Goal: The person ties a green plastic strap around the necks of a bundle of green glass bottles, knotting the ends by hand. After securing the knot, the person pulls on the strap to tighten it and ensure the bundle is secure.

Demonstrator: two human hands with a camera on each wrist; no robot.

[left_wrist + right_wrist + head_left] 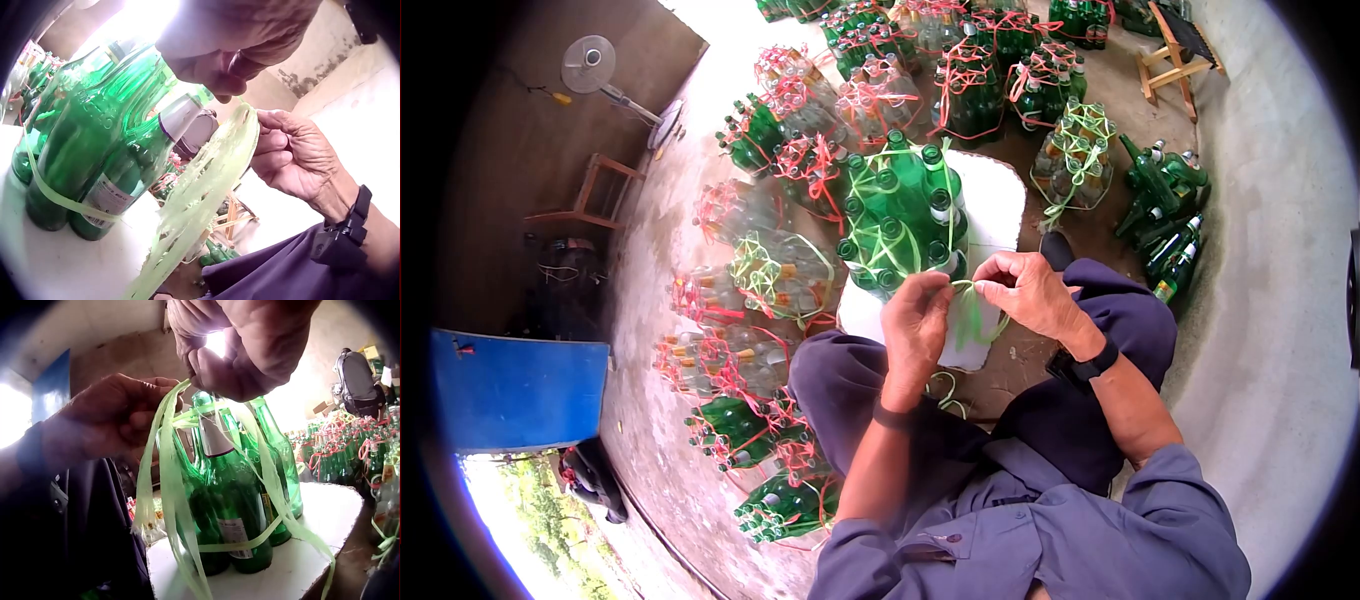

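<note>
Green bottles (900, 205) stand bunched on a white board (992, 200), with light green plastic strips round their necks and, in the right wrist view, a green strip (215, 547) round their lower bodies. At the near edge of the bunch the left hand (915, 325) pinches the strip between thumb and fingers. Close beside it on the right, the right hand (1035, 298) pinches the same green strip (970, 320), whose loose ends hang below both hands. In the left wrist view the hanging strip (203, 187) passes in front of a bottle with a silver neck label (181, 115).
Tied bundles of clear and green bottles (790, 270) fill the floor to the left and beyond. Loose green bottles (1165, 200) lie by the right wall, near a wooden stool (1180, 65). A fan (590, 66) and a blue panel (520, 390) are at far left.
</note>
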